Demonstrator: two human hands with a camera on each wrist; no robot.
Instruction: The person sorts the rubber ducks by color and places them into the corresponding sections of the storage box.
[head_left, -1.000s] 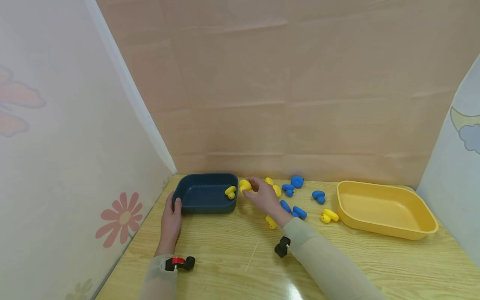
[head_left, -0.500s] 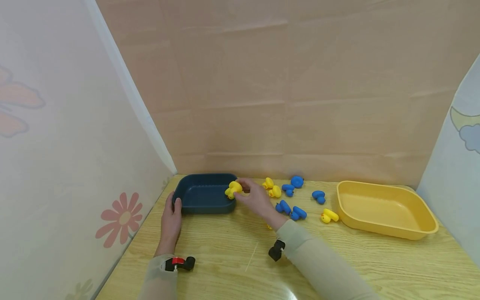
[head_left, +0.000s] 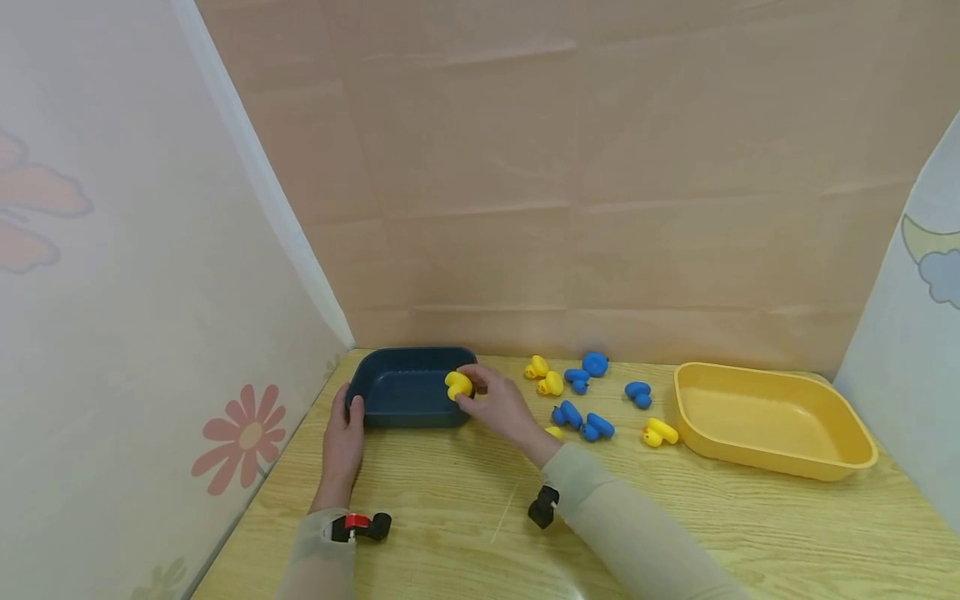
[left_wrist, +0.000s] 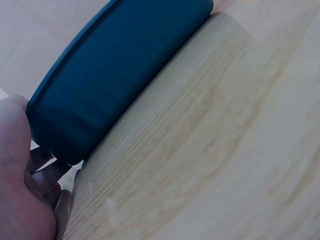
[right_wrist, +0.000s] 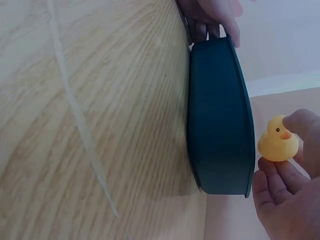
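My left hand [head_left: 342, 442] grips the left end of a dark blue plastic tray [head_left: 412, 419], thumb at the rim. The left wrist view shows fingers [left_wrist: 47, 175] curled at the tray's lower edge. Over the tray's right end, my right hand [head_left: 506, 408] pinches a yellow rubber duck [head_left: 458, 384]. In the right wrist view the duck [right_wrist: 278, 142] is upright between thumb and fingers, above the rim and apart from it. Whatever lies in the tray beneath the duck is hidden in the head view.
Several blue ducks [head_left: 597, 427] and yellow ducks [head_left: 551, 383] lie scattered on the wooden table [head_left: 450, 508] right of the dark tray. One yellow duck [head_left: 554, 432] is partly covered by my right wrist. A yellow tray [head_left: 765, 467] stands at the right. Papered walls enclose the back and sides.
My right hand has carried the yellow duck left, from beside the tray's right rim to over its inside, hiding the duck seen lying there earlier. The left hand and tray have stayed put.
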